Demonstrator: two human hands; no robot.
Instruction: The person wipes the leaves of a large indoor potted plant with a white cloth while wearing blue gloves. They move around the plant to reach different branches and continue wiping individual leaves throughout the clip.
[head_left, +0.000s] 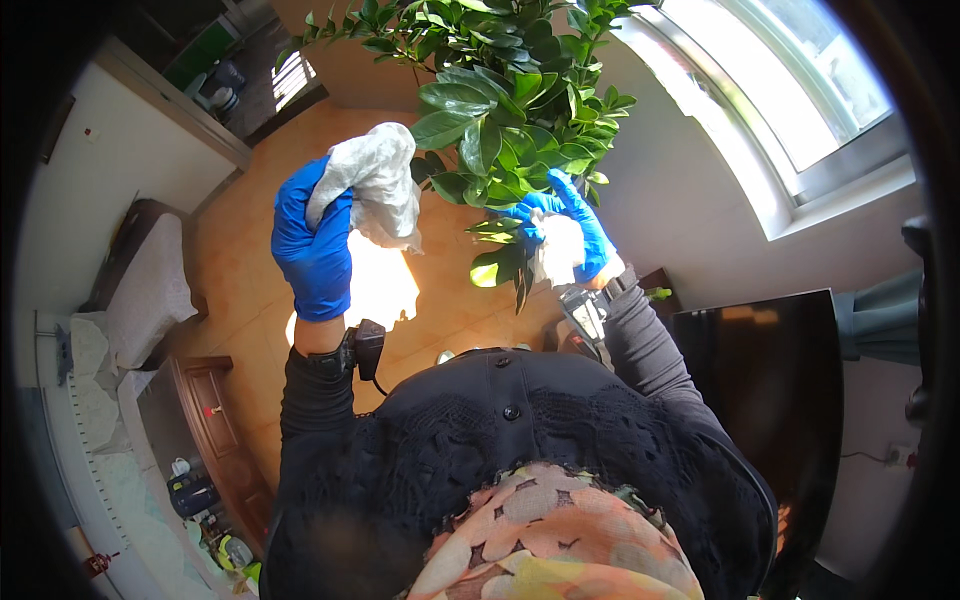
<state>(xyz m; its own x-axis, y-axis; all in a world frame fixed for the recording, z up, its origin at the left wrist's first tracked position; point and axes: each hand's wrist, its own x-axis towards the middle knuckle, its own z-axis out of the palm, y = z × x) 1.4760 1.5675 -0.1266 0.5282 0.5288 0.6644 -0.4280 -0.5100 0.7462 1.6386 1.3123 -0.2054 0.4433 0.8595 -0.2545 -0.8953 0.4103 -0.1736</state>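
My left hand (313, 240), in a blue disposable glove, is closed on a crumpled white cloth (382, 184) that hangs over its fingers towards the plant. A leafy green potted-type plant (517, 127) fills the upper middle, its pot not visible. At the lower leaves, my right hand (574, 225), also in a blue glove, holds a second white cloth (557, 247) against its palm. Its fingers reach among the leaves, with one finger raised; whether they grip a leaf cannot be told. Straps with small devices sit on both wrists.
A bright window (795, 97) and its sill are at the upper right. A dark glossy panel (757, 405) stands at the right. On the left are a cloth-covered seat (150, 292) and a wooden cabinet (225, 420) with items beside it. Sunlight falls on the tiled floor (255, 225).
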